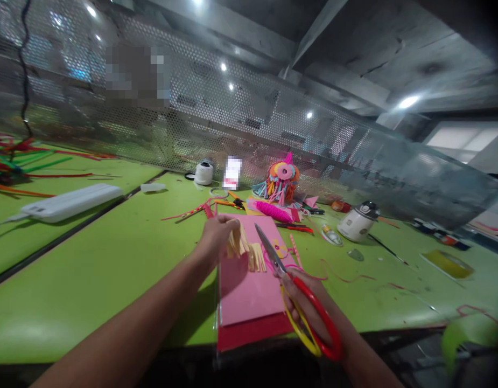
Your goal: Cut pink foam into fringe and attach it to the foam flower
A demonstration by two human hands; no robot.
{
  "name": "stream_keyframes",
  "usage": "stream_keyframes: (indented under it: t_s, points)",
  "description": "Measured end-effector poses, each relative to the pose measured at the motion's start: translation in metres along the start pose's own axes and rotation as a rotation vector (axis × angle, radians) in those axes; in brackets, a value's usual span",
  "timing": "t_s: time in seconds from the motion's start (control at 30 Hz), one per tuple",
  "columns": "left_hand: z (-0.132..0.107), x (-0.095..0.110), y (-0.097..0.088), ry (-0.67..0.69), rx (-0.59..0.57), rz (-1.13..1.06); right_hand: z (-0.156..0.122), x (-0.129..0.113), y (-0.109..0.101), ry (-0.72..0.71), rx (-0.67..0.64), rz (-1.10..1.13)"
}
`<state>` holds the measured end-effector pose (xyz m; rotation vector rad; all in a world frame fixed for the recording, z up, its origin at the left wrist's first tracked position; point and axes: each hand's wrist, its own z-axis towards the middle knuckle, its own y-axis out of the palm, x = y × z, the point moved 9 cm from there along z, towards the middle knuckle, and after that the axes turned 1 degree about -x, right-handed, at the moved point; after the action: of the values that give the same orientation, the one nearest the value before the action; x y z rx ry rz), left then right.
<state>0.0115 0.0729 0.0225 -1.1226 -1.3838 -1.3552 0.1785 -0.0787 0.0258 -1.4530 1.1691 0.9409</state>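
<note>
Between the fingers of my left hand hangs a pale yellow fringed paper strip, its cut tassels pointing down. A further part of pale fringe lies over the pink paper; whether it joins the held strip I cannot tell. My right hand grips scissors with one red and one yellow handle. Their blades look closed and point up and left, right of the fringe. Red paper shows under the pink sheet's near edge.
Behind the paper stand a colourful tasselled paper figure, a bright pink yarn bundle, a white thread spool and a lit phone. A white jar is at right, a white power strip at left. Perforated metal panels line the table's back.
</note>
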Motion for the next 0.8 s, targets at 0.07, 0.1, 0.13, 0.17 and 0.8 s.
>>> stream_keyframes:
  t_s: [0.07,0.1,0.13,0.17,0.8]
  points:
    - [0.007,0.006,-0.012,0.017,0.062,-0.053,-0.005,-0.006,-0.004,0.014,-0.033,0.008]
    - [0.009,0.008,-0.018,0.011,0.104,-0.082,-0.007,-0.008,-0.008,0.006,-0.046,-0.007]
    - [0.010,0.011,-0.021,0.005,0.123,-0.109,-0.008,-0.010,-0.014,-0.009,-0.050,-0.045]
    - [0.010,0.015,-0.023,0.003,0.130,-0.125,-0.009,-0.011,-0.022,-0.033,-0.041,-0.105]
    - [0.008,0.014,0.003,0.043,-0.102,-0.040,0.059,0.059,-0.226,0.145,0.577,-1.258]
